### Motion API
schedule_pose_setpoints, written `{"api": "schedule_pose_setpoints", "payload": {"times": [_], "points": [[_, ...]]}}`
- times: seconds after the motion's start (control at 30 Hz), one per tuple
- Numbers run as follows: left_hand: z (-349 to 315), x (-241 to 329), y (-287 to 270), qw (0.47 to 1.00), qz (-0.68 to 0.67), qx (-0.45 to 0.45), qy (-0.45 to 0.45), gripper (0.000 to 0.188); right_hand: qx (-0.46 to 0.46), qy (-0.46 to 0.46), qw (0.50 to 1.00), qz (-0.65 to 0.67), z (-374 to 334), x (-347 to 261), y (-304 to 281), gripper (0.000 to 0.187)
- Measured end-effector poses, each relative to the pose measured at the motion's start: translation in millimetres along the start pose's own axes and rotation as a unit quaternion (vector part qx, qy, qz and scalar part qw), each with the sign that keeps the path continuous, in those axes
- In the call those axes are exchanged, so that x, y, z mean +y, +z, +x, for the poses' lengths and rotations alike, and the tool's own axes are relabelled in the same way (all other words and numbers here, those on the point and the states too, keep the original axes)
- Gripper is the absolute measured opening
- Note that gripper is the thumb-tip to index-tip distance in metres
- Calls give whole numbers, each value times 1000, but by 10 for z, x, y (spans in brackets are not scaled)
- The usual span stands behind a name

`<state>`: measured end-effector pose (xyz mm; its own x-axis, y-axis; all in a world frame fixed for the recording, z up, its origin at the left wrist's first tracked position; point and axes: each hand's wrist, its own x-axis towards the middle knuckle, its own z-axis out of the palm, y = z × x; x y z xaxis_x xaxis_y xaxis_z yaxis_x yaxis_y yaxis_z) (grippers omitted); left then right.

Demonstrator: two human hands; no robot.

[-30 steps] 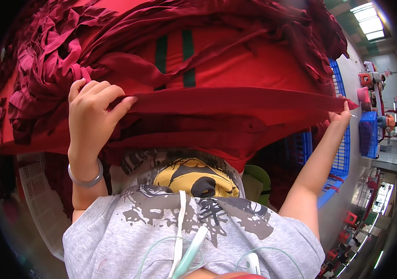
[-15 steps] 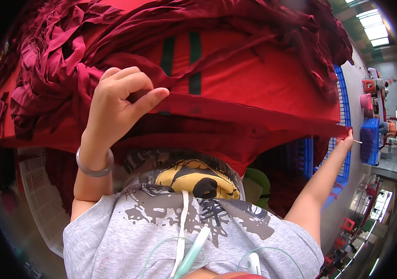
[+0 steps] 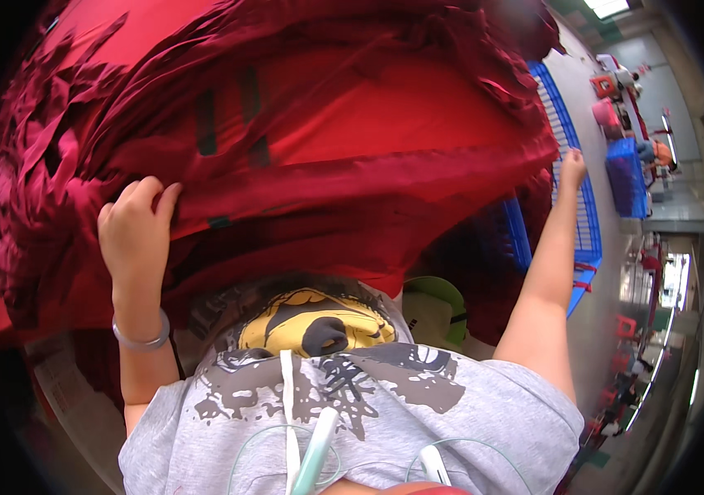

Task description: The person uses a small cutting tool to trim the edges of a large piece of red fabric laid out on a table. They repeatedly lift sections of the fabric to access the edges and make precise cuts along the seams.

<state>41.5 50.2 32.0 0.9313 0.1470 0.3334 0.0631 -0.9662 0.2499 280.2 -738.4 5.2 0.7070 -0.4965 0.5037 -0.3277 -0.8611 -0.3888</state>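
A long dark red cloth strip (image 3: 368,172) stretches across a red-covered table (image 3: 327,115). My left hand (image 3: 133,227), a grey bangle on its wrist, is at the strip's left end, thumb and fingers closed on the cloth. My right hand (image 3: 572,169) is beyond the strip's right end, the arm stretched out. Its fingers are curled, and a small gap shows between them and the cloth. What they hold, if anything, is too small to make out. More dark red fabric (image 3: 47,190) lies bunched beside my left hand.
A blue plastic crate (image 3: 587,214) stands at the table's right side, near my right arm. A pale basket (image 3: 63,379) is at lower left. A green-edged seat (image 3: 442,301) shows below the table edge. Another blue crate (image 3: 626,177) and a seated person (image 3: 659,154) are farther right.
The strip has swung up and now lies farther over the table. My right hand has moved up and come away from its end. My left hand has moved left and down.
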Motion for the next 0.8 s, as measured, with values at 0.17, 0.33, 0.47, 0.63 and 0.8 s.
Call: {"api": "schedule_pose_setpoints", "payload": {"times": [0.17, 0.33, 0.47, 0.63, 0.8], "points": [[-36, -17, -104, 1000, 5, -17, -25, 26, -179, -113, 977, -27, -1115, -1283, 64, 47], [-26, -19, -153, 998, 31, -56, -25, 19, -168, -92, 981, -41, -1084, -1279, -37, 42], [-192, 149, -106, 994, 58, 80, 46, 21, -71, -131, 987, -50, -1445, -2133, -409, 40], [-325, 497, -35, 988, -72, -6, 138, 31, -331, -176, 879, 295, -2505, -3406, -735, 26], [-424, 405, 119, 990, -70, -7, 122, 38, -670, -366, 517, 388, -3344, -4412, -846, 25]]}}
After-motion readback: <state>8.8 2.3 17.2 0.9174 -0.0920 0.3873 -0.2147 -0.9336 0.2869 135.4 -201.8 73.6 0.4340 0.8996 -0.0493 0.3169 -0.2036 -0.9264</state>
